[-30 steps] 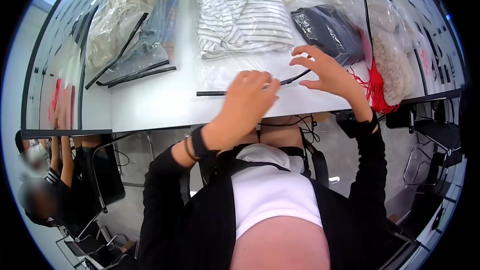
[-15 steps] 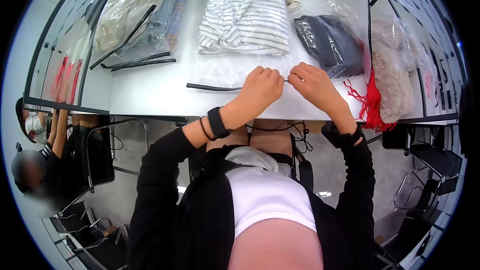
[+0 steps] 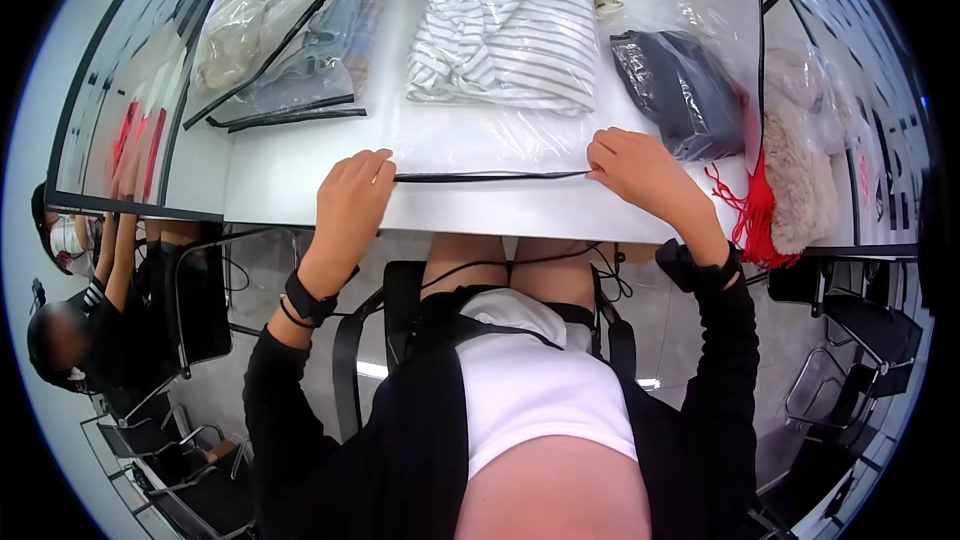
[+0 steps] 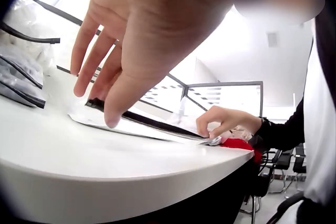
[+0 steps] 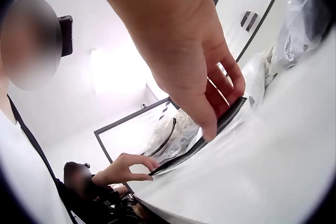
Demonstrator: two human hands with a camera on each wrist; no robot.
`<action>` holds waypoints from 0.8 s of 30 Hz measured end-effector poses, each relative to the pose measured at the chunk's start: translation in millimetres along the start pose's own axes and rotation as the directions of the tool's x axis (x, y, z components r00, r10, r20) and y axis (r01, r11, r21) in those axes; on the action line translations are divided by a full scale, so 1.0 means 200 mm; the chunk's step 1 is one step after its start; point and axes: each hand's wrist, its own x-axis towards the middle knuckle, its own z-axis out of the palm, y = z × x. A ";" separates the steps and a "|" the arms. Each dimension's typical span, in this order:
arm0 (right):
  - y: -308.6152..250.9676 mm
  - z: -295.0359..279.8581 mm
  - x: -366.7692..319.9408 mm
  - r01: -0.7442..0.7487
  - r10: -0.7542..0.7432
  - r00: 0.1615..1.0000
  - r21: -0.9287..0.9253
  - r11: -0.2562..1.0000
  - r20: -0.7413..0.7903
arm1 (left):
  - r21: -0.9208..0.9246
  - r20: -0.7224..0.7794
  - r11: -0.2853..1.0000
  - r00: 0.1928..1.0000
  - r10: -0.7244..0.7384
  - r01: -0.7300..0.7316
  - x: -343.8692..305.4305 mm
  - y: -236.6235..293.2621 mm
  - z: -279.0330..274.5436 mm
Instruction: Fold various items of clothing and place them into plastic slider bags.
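Observation:
A clear plastic zip bag (image 3: 480, 145) lies flat on the white table, with a folded striped garment (image 3: 500, 35) inside. Along the bag's near edge runs a black zip strip (image 3: 490, 177), stretched nearly straight from hand to hand. My left hand (image 3: 355, 195) pinches its left end; in the left wrist view the thumb (image 4: 116, 103) is on the near side and the fingers are behind. At the right end my right hand (image 3: 640, 172) pinches the strip between thumb and fingers, also seen in the right wrist view, where the strip (image 5: 181, 157) slants between both hands.
Bagged clothes (image 3: 290, 50) with black zip strips lie at the left. At the right are a dark garment (image 3: 680, 90) in a bag, a red fringe (image 3: 755, 210) and a beige fluffy item (image 3: 800, 180). Framed panels flank the table; another person (image 3: 75, 340) is at the far left.
My hands came together at the strip near its right part. Then my left hand moved left along it to the left end, while the right stayed at the right end. The strip now looks straighter.

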 end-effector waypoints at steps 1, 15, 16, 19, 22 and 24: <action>0.00 -0.01 0.01 -0.012 0.011 0.999 0.017 1.000 0.048 | -0.046 0.024 0.999 1.000 -0.014 0.016 0.00 0.01 0.00; -0.07 0.10 0.18 0.097 -0.096 0.994 -0.024 0.995 0.050 | -0.396 0.087 0.917 0.993 0.082 -0.041 0.07 0.29 0.04; -0.06 0.09 0.19 0.097 -0.096 0.994 -0.024 0.995 0.047 | -0.404 0.114 0.915 0.991 0.076 -0.023 0.07 0.28 0.05; -0.03 0.09 0.19 0.076 -0.077 0.993 0.014 0.997 0.089 | -0.420 0.170 0.907 0.984 0.060 0.017 0.05 0.28 0.06; -0.04 0.09 0.20 0.078 -0.079 0.995 0.022 0.997 0.066 | -0.413 0.125 0.911 0.991 0.052 0.004 0.07 0.30 0.06; -0.03 0.08 0.21 0.072 -0.079 0.992 0.083 0.994 0.096 | -0.390 0.060 0.921 0.997 0.052 -0.024 0.08 0.32 0.05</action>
